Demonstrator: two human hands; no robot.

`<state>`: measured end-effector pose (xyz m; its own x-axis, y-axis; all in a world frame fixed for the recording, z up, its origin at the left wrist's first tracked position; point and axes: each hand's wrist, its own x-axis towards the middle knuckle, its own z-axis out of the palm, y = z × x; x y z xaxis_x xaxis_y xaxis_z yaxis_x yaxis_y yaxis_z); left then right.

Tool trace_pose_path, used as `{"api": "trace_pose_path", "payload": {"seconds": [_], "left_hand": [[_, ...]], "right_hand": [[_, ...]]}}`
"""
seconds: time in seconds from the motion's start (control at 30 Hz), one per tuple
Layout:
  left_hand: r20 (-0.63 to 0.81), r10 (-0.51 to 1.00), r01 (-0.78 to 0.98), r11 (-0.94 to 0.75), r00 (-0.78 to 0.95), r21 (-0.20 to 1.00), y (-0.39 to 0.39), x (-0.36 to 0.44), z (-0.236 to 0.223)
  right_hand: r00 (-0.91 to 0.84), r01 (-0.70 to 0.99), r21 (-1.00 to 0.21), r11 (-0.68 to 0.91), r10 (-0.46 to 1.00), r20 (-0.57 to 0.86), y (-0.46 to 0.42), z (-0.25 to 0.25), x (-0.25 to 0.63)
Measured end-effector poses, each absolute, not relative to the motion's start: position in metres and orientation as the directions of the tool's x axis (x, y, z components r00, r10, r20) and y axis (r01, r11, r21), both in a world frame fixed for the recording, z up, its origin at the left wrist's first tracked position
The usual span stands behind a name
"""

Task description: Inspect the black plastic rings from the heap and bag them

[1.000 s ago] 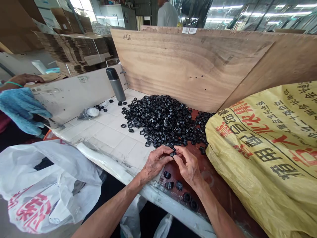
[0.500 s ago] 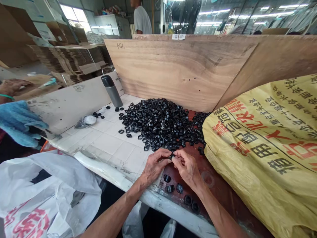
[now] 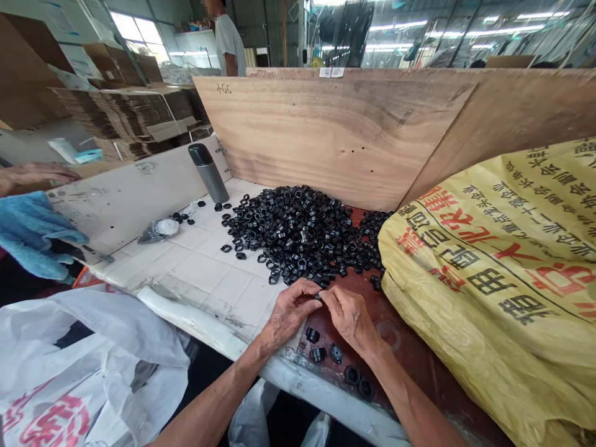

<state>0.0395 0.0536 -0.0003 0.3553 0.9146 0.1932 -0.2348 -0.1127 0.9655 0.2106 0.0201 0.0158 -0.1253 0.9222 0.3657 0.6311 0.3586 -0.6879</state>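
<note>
A large heap of small black plastic rings [image 3: 302, 233] lies on the table, just beyond my hands. My left hand [image 3: 293, 310] is closed, thumb and forefinger pinching a small black plastic part [image 3: 318, 296]. From the other side my right hand [image 3: 349, 313] meets it, its fingers pinched together at the part's edge; the fingers hide most of the part. Between my forearms, near the table's front edge, several loose black caps [image 3: 318, 354] lie on the dark red surface.
A yellow woven sack [image 3: 465, 298] bulges over the right side. A grey bottle [image 3: 212, 177] stands at the back left, near a small plastic bag [image 3: 161, 230]. Wooden boards [image 3: 326, 130] wall the back. A white bag [image 3: 93, 347] hangs front left; another person's hand [image 3: 37, 176] shows beyond.
My right hand's fingers have turned and drawn closer together at the black part, which now shows less. The person in the background has moved left. The co-worker's hand at the left has shifted.
</note>
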Motion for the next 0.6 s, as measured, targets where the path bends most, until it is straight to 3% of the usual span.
{"api": "trace_pose_path", "payload": {"seconds": [0.13,0.3,0.6], "left_hand": [[0.133,0.922,-0.276,-0.03,0.362,0.961,0.054,0.041,-0.002],[0.143,0.947,-0.258,-0.068,0.287,0.964,0.057,0.039,-0.003],[0.145,0.929,-0.309,-0.035,0.34,0.95,0.054,0.039,0.001]], "right_hand": [[-0.054,0.603,-0.741,0.293,0.943,0.329,0.017,0.021,0.208],[-0.071,0.599,-0.737,0.312,0.938,0.339,0.015,0.03,0.206],[-0.036,0.524,-0.79,0.318,0.935,0.353,0.018,0.035,0.211]]}}
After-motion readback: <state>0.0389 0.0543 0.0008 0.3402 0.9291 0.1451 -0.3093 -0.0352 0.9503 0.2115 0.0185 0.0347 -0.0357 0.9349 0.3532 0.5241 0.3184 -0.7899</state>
